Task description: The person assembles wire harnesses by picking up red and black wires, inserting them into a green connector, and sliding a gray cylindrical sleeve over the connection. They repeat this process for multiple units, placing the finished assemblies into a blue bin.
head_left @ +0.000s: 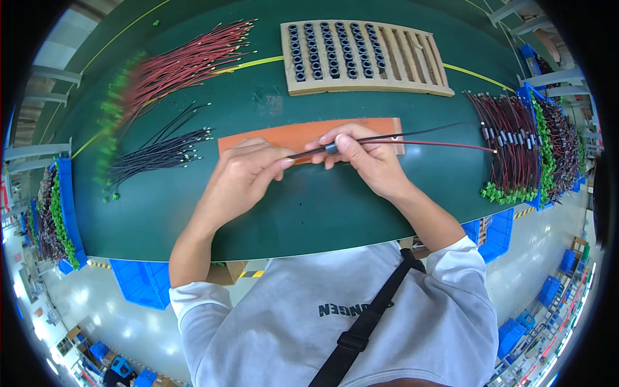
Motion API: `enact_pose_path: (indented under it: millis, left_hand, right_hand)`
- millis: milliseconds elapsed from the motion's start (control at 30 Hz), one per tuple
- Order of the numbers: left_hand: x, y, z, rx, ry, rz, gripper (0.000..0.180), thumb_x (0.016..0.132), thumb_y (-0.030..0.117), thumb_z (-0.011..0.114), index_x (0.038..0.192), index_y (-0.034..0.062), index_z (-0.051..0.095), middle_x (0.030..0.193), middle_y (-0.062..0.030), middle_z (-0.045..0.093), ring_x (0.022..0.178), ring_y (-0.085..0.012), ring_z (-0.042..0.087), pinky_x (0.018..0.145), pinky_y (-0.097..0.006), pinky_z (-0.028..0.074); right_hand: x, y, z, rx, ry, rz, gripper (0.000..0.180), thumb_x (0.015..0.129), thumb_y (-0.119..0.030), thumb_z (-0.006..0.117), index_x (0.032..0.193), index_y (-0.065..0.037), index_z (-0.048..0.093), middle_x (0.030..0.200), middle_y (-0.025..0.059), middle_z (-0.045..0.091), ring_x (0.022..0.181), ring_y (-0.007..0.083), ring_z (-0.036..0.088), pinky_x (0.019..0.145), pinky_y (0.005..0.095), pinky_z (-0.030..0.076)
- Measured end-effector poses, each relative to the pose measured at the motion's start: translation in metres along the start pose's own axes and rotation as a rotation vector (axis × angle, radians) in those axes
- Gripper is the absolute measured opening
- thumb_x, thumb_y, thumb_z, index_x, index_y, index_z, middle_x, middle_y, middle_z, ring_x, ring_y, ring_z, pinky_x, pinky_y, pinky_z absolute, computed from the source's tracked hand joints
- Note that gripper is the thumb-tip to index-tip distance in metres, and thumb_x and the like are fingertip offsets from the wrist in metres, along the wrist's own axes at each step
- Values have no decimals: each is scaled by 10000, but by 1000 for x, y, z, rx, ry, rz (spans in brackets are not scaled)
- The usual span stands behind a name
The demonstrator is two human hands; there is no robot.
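Above an orange mat [389, 126], my left hand [242, 169] pinches the dark end of a wire pair between thumb and fingers. My right hand [373, 162] is closed round a small dark cylindrical ring, likely a ferrite core [331, 148], with the wires running through it. A black wire [412, 132] and a red wire [445, 146] stretch out to the right beyond this hand, their tips apart from each other. My left fingers hide the wires' other end.
A tan slotted tray [387, 86] with rows of dark rings stands at the back. Red wires [187, 61] and black wires [158, 151] lie to the left. At right lie bundled wires with grey rings [509, 138], beside a blue bin [534, 103]. Another blue bin [68, 206] hangs far left.
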State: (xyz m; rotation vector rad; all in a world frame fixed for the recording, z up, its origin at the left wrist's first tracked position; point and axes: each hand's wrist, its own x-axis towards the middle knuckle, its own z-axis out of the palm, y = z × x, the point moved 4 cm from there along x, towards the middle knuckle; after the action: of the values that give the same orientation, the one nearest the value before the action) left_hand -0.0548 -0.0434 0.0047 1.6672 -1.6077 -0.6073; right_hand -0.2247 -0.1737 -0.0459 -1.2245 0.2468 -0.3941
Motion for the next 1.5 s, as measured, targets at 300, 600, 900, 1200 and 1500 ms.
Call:
enact_pose_path:
  millis: [300,600,900,1200,1500]
  left_hand:
    - [-32,-57,-31,-616,89,-184,365,850,15,768,1206,-11,694,1284,-148,601,1093,-220,640,970,-361,542]
    - [-44,-96,-21,-700,290,-188,290,883,-128,668,1154,-30,698,1214,-178,637,1048,-238,669,942,-381,584]
    - [-37,-93,-18,-408,435,-170,466,849,-169,689,1289,-51,593,1074,-153,715,1019,-210,689,897,-330,584]
    - [-37,-98,-25,-187,323,-179,381,858,-151,685,1223,-54,643,1054,-144,745,1041,-242,716,928,-342,575]
    - [-29,-72,-33,121,283,26,376,781,-59,788,1135,5,682,994,-95,701,886,-198,683,818,-315,556]
  right_hand:
    - [30,26,27,60,20,46,312,1092,-237,489,1223,17,614,1255,157,660,1120,209,673,975,341,567]
    - [34,48,24,94,42,98,306,1088,-254,503,1234,-6,608,1267,143,663,1114,185,667,963,334,570]
    - [36,42,25,84,47,132,266,1088,-203,495,1219,4,597,1274,191,652,1170,235,653,918,334,579]
    - [37,45,22,72,46,47,289,1083,-221,520,1232,11,606,1261,134,668,1129,186,664,961,313,558]
    - [38,43,23,94,56,95,292,1088,-211,503,1230,19,611,1278,141,661,1151,179,650,992,318,561]
